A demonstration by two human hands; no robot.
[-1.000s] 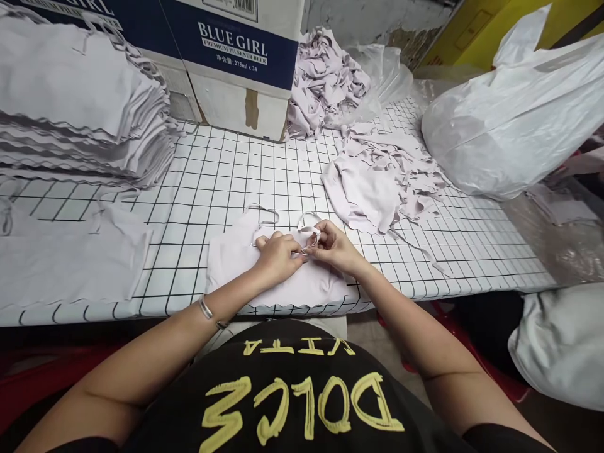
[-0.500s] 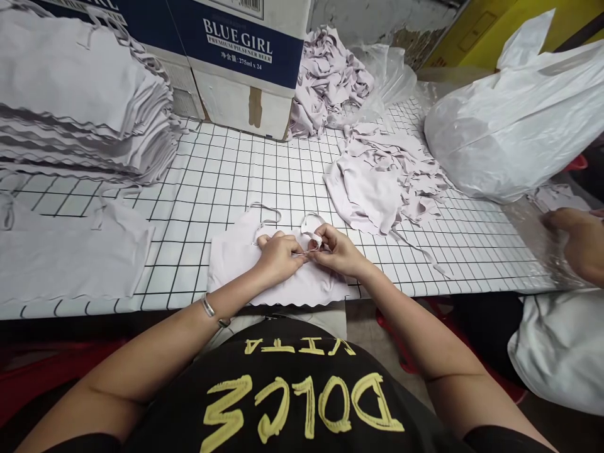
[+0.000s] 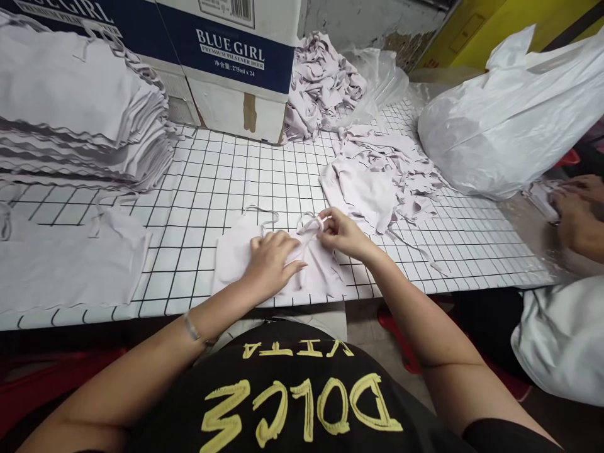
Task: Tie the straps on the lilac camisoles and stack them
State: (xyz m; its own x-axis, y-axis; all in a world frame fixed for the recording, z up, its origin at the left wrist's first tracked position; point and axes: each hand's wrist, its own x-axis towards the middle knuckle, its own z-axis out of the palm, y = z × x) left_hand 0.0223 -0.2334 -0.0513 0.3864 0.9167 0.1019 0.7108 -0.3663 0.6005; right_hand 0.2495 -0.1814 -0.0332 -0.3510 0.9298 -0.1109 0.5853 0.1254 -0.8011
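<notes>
A pale pink strappy camisole (image 3: pixel 231 257) lies in front of me near the table's front edge, its wavy hem towards me. Flat on its middle rests my left hand (image 3: pixel 270 261), fingers stretched and thumb apart, pressing the cloth. My right hand (image 3: pixel 345 235) pinches the camisole's right strap (image 3: pixel 312 224) between thumb and fingers and pulls the fabric into creases. The left strap (image 3: pixel 264 212) lies loosely curled on the table above the top edge.
A tall stack of folded camisoles (image 3: pixel 94 94) stands at the left, with another camisole (image 3: pixel 70 264) spread before it. Behind are a beer carton (image 3: pixel 236 107) and a heap of pink pieces (image 3: pixel 325 88). More garments (image 3: pixel 372 182), a white plastic bag (image 3: pixel 491 119) and a co-worker's hands (image 3: pixel 580 214) are at the right.
My left hand has let go of the strap area and spread flat on the camisole. My right hand has shifted slightly up and right, drawing the strap and creasing the cloth.
</notes>
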